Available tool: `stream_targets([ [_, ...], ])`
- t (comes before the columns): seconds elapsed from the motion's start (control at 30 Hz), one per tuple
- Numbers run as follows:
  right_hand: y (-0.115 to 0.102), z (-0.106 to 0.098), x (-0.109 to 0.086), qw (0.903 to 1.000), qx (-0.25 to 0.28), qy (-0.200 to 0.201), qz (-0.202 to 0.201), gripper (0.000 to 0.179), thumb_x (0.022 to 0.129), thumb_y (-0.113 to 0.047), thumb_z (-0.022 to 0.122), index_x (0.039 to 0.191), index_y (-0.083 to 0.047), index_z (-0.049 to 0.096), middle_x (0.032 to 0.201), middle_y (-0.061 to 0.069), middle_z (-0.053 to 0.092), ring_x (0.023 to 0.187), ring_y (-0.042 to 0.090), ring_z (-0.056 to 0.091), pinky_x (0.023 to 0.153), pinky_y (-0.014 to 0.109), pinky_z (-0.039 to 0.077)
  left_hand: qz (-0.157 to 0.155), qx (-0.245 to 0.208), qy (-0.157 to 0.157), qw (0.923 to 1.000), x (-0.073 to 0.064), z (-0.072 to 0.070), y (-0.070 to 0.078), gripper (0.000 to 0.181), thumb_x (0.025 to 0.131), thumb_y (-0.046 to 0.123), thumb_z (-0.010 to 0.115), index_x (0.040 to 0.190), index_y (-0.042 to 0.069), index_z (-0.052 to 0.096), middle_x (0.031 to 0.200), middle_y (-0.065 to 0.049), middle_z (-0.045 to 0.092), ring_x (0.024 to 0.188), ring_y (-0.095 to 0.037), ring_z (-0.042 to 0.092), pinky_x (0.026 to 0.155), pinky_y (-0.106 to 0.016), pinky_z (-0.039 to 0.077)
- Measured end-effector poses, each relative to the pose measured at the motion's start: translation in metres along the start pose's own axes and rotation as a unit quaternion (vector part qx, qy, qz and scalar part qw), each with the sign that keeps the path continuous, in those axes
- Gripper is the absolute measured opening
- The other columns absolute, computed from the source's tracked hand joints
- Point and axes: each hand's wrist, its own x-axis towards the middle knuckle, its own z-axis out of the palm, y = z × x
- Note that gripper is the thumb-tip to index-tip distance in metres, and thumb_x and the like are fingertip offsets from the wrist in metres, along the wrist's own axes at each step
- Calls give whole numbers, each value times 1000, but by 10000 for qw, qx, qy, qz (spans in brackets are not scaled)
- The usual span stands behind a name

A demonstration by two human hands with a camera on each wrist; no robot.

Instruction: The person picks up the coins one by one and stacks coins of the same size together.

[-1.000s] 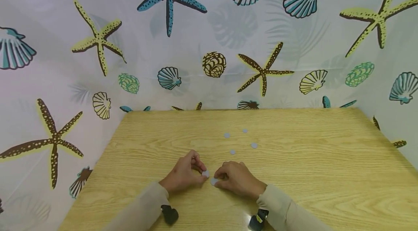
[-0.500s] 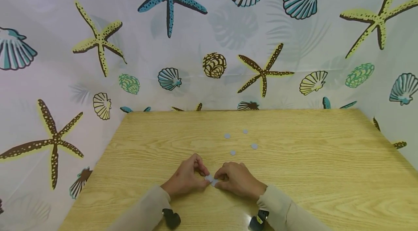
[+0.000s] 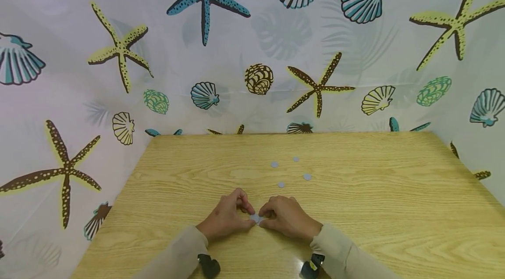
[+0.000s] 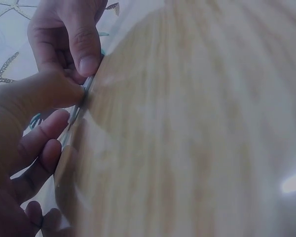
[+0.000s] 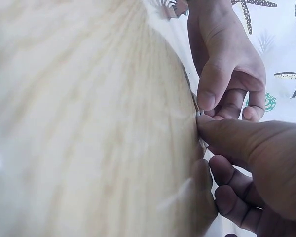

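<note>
Near the front middle of the table, my left hand (image 3: 228, 214) pinches a small flat pale grey disc (image 3: 254, 218) between thumb and fingers. Facing it, my right hand (image 3: 289, 216) pinches a second grey disc (image 3: 261, 219), and the left disc overlaps this one's left edge. Both discs lie low at the tabletop, seen nearly edge-on in the left wrist view, where a thin rim (image 4: 82, 101) shows between the fingers. In the right wrist view the fingertips mostly hide the discs.
Beyond the hands, several more grey discs lie apart on the wooden table (image 3: 177, 160), among them a nearer disc (image 3: 281, 185) and one to its right (image 3: 307, 177). A cloth printed with starfish and shells (image 3: 236, 51) hangs behind the table and at both sides.
My left hand has moved right and slightly toward me with its disc, from a small gap to overlapping the right disc. My right hand has stayed in place.
</note>
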Motion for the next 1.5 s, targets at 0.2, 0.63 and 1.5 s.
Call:
stream_targets([
  [0.2,0,-1,-1,10000,68,5,42,18,85,-24,81,98,-12,78,86,-10,66,78,5,54,72,37,37,-34,4,43,10000,-1,1,0,39,81,7,83,97,10,49,95,7,74,93,-11,68,91,-32,50],
  [0.63,6,-7,0,9973,730,23,-107,13,85,-11,79,96,-5,76,87,-3,69,78,5,61,71,23,50,-170,-78,49,9998,-1,-4,1,40,80,8,85,97,10,48,97,7,74,95,-11,68,92,-33,50],
  [1.5,6,-6,1,9969,773,-100,-146,8,88,-11,77,93,-6,75,85,-5,70,77,3,59,70,22,49,-247,-147,177,9994,1,5,2,44,75,11,89,95,11,50,93,10,76,107,-22,61,103,-53,33],
])
